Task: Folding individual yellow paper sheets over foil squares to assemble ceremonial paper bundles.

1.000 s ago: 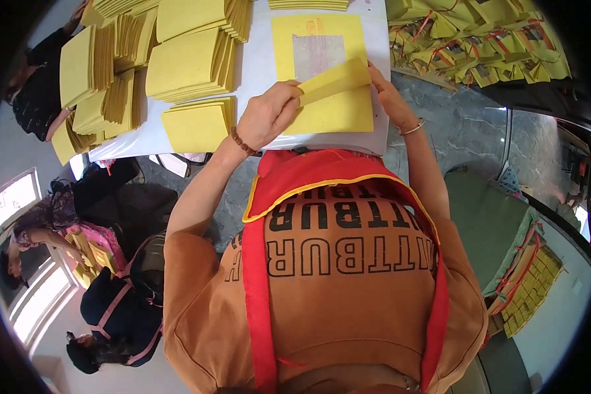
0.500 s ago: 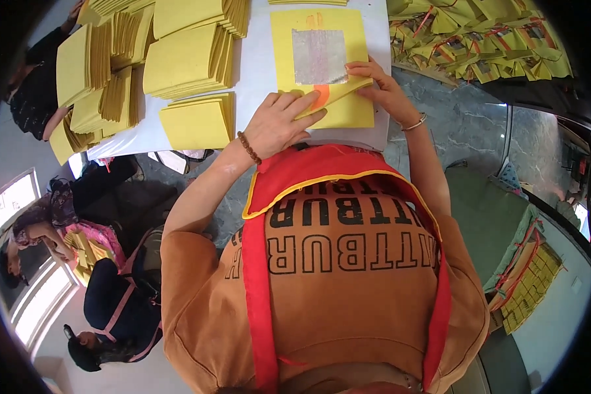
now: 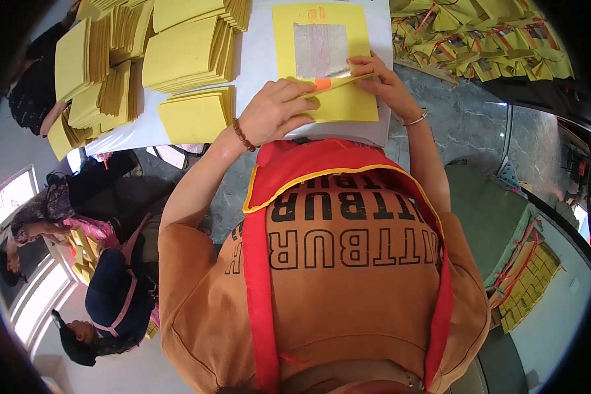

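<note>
A yellow paper sheet (image 3: pixel 322 20) with a silver foil square (image 3: pixel 320 49) lies on the white table (image 3: pixel 259 59) in front of me. Its near edge is folded up into a narrow flap (image 3: pixel 335 84) with an orange mark on it. My left hand (image 3: pixel 279 108), with a bead bracelet on the wrist, presses its fingers on the flap's left part. My right hand (image 3: pixel 382 82), with a thin bangle on the wrist, pinches the flap's right end. Both hands meet over the sheet's near half.
Stacks of yellow sheets (image 3: pixel 190 49) cover the table's left side, and one stack (image 3: pixel 194 118) lies just left of my left hand. A heap of folded yellow papers (image 3: pixel 486 39) lies at top right. Two seated people (image 3: pixel 111 295) are at lower left. Tied yellow bundles (image 3: pixel 525 282) lie at right.
The sheet's near edge has been folded up toward the foil square. Both hands have moved farther onto the table with it, and the flap now lies flatter.
</note>
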Demonstrator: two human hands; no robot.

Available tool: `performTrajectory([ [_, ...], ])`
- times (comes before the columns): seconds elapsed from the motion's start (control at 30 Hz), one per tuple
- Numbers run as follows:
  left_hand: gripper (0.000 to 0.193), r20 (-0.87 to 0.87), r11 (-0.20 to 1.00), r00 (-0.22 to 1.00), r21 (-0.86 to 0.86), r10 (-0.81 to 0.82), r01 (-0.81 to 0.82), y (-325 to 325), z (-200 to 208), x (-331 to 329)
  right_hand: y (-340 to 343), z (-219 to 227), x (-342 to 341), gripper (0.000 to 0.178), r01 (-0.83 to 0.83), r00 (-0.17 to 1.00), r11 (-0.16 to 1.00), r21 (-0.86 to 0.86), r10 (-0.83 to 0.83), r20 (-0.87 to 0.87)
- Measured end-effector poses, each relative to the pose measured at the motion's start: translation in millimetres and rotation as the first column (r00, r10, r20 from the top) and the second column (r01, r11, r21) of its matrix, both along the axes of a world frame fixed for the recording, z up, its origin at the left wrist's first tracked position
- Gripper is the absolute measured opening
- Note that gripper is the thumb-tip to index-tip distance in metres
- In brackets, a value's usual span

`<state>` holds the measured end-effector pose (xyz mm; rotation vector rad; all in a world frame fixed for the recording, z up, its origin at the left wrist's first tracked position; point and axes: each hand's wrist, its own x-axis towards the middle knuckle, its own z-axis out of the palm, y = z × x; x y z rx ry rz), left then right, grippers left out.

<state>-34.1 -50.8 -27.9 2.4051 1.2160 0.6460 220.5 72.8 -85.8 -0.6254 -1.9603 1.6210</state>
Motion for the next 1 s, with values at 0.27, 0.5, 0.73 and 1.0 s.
performTrajectory([
  [0.27, 0.011, 0.230, 0.992, 0.966, -0.082, 0.117, -0.101, 1, 3, 1, -5, 12, -4, 0.034, 0.048, 0.998, 0.980, -0.193, -0.041, 0.041],
  [0.5, 0.009, 0.187, 0.992, 0.977, -0.101, 0.098, -0.080, 2, 5, 2, 2, 6, -1, 0.035, -0.023, 0.999, 0.998, -0.062, 0.026, 0.037],
  [0.73, 0.008, 0.116, 0.985, 0.985, -0.130, 0.130, -0.114, 3, 8, 4, 2, 5, 1, 0.034, -0.022, 0.997, 0.994, -0.108, 0.029, 0.064],
  [1.0, 0.009, 0.334, 0.936, 0.875, -0.119, 0.352, -0.331, 4, -1, 6, -6, -1, 1, 0.044, 0.045, 0.998, 0.977, -0.207, -0.054, -0.043],
])
